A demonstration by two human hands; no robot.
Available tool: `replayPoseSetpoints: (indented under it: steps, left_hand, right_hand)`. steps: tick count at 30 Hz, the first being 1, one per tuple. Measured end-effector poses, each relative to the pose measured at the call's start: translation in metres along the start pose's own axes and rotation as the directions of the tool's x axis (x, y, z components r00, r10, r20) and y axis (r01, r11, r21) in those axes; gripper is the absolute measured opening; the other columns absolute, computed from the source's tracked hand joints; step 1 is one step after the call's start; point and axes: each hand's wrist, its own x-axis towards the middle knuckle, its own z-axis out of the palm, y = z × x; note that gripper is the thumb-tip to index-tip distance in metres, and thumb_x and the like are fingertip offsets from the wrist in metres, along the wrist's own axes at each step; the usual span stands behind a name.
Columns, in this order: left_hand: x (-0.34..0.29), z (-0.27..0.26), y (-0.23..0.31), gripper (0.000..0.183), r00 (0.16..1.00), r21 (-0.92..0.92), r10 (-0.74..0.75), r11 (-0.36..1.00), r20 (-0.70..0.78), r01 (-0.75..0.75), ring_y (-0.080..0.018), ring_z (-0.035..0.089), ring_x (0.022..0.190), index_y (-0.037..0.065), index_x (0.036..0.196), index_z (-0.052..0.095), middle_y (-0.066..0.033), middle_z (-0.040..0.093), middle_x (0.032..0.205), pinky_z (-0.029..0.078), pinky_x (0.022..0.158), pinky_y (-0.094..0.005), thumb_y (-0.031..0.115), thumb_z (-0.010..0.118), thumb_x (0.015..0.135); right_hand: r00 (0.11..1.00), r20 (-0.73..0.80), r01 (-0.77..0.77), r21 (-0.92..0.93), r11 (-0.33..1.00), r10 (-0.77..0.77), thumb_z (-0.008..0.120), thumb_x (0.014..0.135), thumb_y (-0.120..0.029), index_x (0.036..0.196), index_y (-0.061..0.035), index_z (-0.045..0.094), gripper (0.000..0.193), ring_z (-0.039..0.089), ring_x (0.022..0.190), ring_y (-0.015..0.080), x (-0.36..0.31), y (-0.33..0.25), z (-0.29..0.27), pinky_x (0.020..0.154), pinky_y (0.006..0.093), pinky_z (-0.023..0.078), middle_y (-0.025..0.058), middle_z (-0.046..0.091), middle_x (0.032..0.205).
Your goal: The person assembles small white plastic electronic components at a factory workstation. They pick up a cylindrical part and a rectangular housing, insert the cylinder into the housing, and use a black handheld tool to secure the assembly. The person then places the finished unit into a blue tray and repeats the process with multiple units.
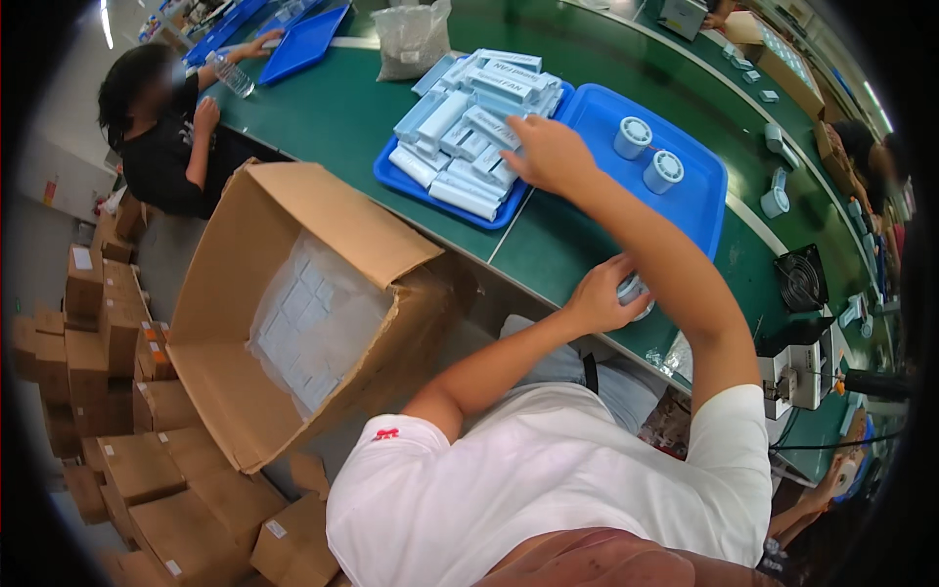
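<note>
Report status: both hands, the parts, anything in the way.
Left hand gripping pale round part. Right hand at light-blue pieces piled on blue tray; grip unclear. Left hand partly hides its part.

The person wears a white T-shirt (548, 460), short in the sleeve, with creased cloth. The left sleeve (367, 455) carries a small red emblem (387, 433) near the hem, its detail too small to make out. Pale blue-grey trousers (628, 388) show below, with a narrow dark strip (591, 374) near the waist; left hand (604, 296) and right hand (553, 155) are bare.
</note>
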Motion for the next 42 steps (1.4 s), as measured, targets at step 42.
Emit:
replayPoseSetpoints:
  steps: [42]
  left_hand:
    - [-0.01,0.077,0.025,0.06,0.971,0.017,0.03,0.999,0.239,-0.035,-0.0268,0.066,0.094,0.005,0.127,0.061,-0.0106,0.065,0.103,0.053,0.083,-0.0358,0.008,0.083,0.071]
  right_hand:
    - [0.332,-0.386,-0.235,0.85,0.472,0.861,0.058,0.089,0.01,0.114,0.0014,0.074,0.031,0.063,0.083,0.0081,-0.401,0.053,-0.071,0.063,0.0234,0.061,0.0086,0.064,0.114]
